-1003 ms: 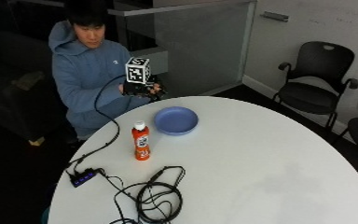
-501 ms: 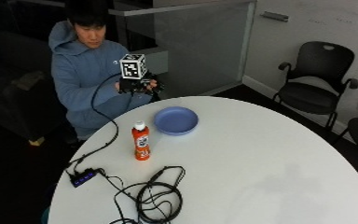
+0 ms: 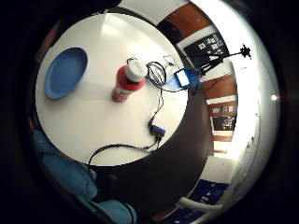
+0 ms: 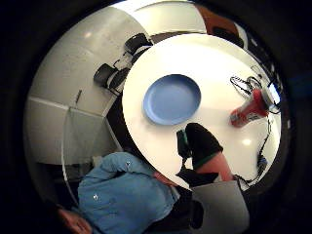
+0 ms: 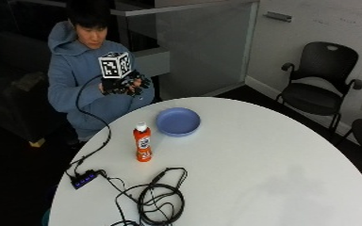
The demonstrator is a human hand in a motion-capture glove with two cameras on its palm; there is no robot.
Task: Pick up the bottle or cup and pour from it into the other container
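Hovering above the table's (image 5: 281, 155) near edge, the gloved right hand (image 5: 123, 84) grasps nothing, fingers relaxed. Beside the blue bowl (image 5: 178, 121) stands the red bottle (image 5: 143, 142), upright.

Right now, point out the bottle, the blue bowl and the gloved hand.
orange bottle (image 5: 143, 147), outside view, on its label.
blue bowl (image 5: 178, 121), outside view, bare inside.
gloved right hand (image 5: 123, 85), outside view, on its fingers.

bottle (image 5: 143, 142) label print too small to read; cable coil (image 5: 159, 203) cut by edge

A coiled black cable (image 5: 159, 200) lies on the round white table (image 5: 281, 165), near 1 black chair (image 5: 322, 84).
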